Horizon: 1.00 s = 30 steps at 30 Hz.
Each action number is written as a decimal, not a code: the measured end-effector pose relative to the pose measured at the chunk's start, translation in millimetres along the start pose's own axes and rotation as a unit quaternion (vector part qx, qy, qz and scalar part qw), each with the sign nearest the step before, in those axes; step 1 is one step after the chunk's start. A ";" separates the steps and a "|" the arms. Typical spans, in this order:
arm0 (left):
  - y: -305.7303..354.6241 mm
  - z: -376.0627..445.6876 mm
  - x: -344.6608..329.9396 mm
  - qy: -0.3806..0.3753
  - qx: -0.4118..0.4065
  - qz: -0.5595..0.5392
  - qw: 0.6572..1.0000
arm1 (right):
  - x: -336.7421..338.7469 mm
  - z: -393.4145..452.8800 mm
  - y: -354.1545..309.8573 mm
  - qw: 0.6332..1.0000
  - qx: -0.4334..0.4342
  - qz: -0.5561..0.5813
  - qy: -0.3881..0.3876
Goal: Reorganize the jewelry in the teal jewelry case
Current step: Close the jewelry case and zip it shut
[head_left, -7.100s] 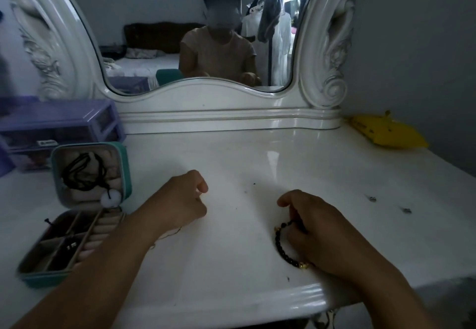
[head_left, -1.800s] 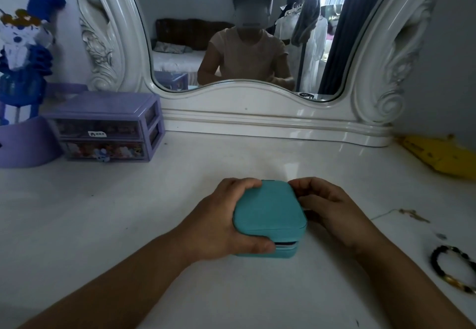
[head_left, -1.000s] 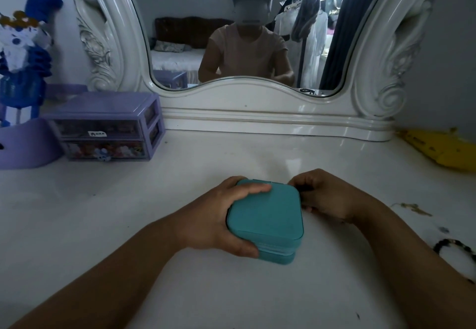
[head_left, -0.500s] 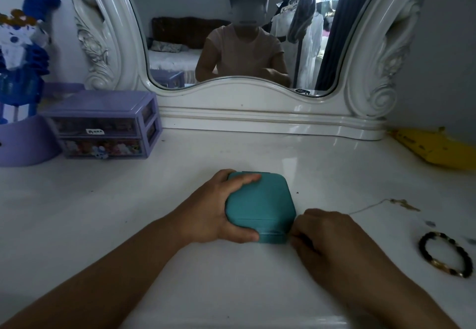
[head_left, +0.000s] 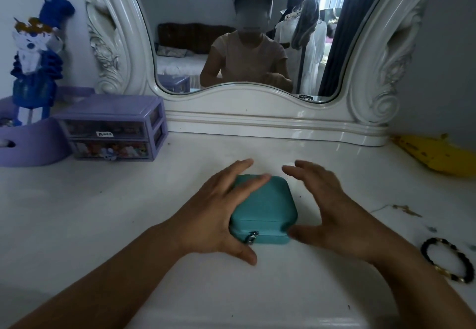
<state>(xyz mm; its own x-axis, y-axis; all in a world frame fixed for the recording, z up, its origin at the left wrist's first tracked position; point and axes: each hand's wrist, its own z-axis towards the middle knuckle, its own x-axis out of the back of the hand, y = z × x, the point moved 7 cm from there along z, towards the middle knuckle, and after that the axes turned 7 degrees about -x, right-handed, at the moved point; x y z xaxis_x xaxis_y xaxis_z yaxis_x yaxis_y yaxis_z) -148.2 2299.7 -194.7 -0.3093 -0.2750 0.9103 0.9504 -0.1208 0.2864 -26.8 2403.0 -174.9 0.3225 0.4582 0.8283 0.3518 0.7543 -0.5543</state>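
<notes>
While the teal jewelry case [head_left: 264, 209] sits closed on the white table [head_left: 108, 220], zipper pull facing the person, items are listed left to right relative to the grip.

Far left of the grip: purple drawer unit [head_left: 113, 127], against the mirror base, well apart from the case.

Left hand [head_left: 219, 215]: fingers straight and spread, lying over the case's left side and top, thumb at the near left corner beside the zipper pull [head_left: 252, 237]. It holds nothing in a curl; probably steadying the case.

Between the hands: the case, lid down.

Right hand [head_left: 334, 212]: fingers relaxed and splayed, just right of the case, thumb near its front right corner. Contact cannot be told; it holds nothing.

Right of the grip: thin chain [head_left: 396, 209], loose on the table, near the right wrist.

Far right: black beaded bracelet [head_left: 448, 260], loose on the table. Both pieces lie outside the case, so judged unfinished.
</notes>
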 end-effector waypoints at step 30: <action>-37.2 -24.7 1.7 0.237 0.206 -0.165 0.935 | -20.1 26.8 17.6 0.984 -0.059 0.146 0.087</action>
<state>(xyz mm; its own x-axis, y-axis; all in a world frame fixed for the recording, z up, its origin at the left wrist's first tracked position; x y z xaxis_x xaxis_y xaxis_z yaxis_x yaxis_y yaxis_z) -184.8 2280.1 -211.1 -0.4730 -0.6920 0.5454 0.7022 0.0779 0.7077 -50.6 2419.6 -199.1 0.5665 0.5523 0.6116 0.3179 0.5382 -0.7805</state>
